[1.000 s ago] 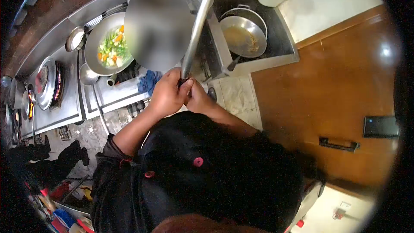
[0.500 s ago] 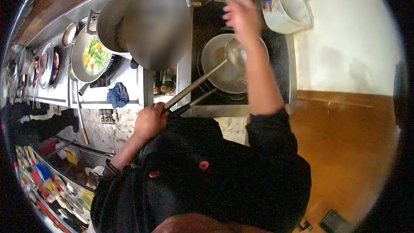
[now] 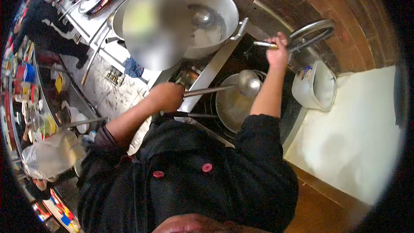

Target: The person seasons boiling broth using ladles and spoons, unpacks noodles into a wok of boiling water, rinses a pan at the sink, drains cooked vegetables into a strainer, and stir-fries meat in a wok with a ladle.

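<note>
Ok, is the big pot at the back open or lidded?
Open: the big pot shows its inner wall below the rim, with no lid on the visible part. Its left part is blurred out.

ladle bowl (image 3: 249,83) over pan (image 3: 228,111) | pot (image 3: 202,51) left | bucket (image 3: 304,89) right | cloth (image 3: 133,67) (farther left) on counter (image 3: 117,56)

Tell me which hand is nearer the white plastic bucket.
Right. The right hand holds the metal spout near the bucket; the left hand grips the ladle handle, farther away.
</note>
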`<state>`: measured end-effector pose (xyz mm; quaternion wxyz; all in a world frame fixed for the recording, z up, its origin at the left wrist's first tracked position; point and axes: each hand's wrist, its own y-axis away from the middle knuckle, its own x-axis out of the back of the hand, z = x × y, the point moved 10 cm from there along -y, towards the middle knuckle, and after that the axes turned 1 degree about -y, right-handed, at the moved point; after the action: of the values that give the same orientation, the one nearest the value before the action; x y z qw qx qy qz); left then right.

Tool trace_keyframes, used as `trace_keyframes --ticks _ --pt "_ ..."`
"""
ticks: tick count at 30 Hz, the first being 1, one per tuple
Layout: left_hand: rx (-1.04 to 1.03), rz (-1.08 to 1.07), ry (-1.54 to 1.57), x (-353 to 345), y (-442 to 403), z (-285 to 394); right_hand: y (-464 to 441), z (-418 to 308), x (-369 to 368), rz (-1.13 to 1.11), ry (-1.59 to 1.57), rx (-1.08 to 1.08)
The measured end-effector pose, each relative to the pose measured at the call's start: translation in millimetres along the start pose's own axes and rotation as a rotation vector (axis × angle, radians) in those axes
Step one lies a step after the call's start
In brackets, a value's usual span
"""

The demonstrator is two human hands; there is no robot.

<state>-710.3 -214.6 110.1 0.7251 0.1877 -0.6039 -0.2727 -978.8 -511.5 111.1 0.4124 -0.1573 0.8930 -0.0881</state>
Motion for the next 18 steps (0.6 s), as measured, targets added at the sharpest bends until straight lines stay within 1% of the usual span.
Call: trace_keyframes --ticks 1,2,4,6,8,9,10,12,14,15,16,17,18 --pt "-0.040 0.042 0.000 4 0 -1 7 -17 -22 -0.084 0.086 -0.037" --pt "-0.008 0.025 -0.012 11 2 -5 9 -35 -46 -0.162 0.171 -0.060" --pt "-0.133 0.059 -0.053 21 3 -4 12 -65 -97 -0.251 -0.138 -0.141" --pt "-0.264 0.119 -0.101 28 3 -10 0 -77 -96 -0.028 0.167 -0.172" --pt "-0.266 0.117 0.030 51 17 -8 -9 -81 -89 -0.119 0.088 -0.173" --pt "-0.240 0.094 -0.008 64 26 -4 0 -85 -87 -0.172 0.080 -0.195" --pt "-0.214 0.076 -0.048 72 32 -3 16 -90 -77 -0.095 0.096 -0.160" --pt "-0.370 0.071 0.044 76 34 -9 44 -111 -76 -0.031 0.217 -0.058" --pt "-0.218 0.032 0.076 87 37 -14 62 -102 -67 0.045 0.276 -0.119" --pt "-0.307 0.088 0.036 96 39 -7 63 -85 -49 -0.087 0.465 -0.123" --pt "-0.312 0.093 0.032 103 39 -3 77 -65 -29 0.101 0.526 -0.257" --pt "-0.289 0.110 -0.021 112 39 4 85 -43 -13 0.095 0.717 -0.342" --pt "-0.264 0.122 -0.070 119 39 12 94 -26 -10 -0.046 0.976 -0.430"
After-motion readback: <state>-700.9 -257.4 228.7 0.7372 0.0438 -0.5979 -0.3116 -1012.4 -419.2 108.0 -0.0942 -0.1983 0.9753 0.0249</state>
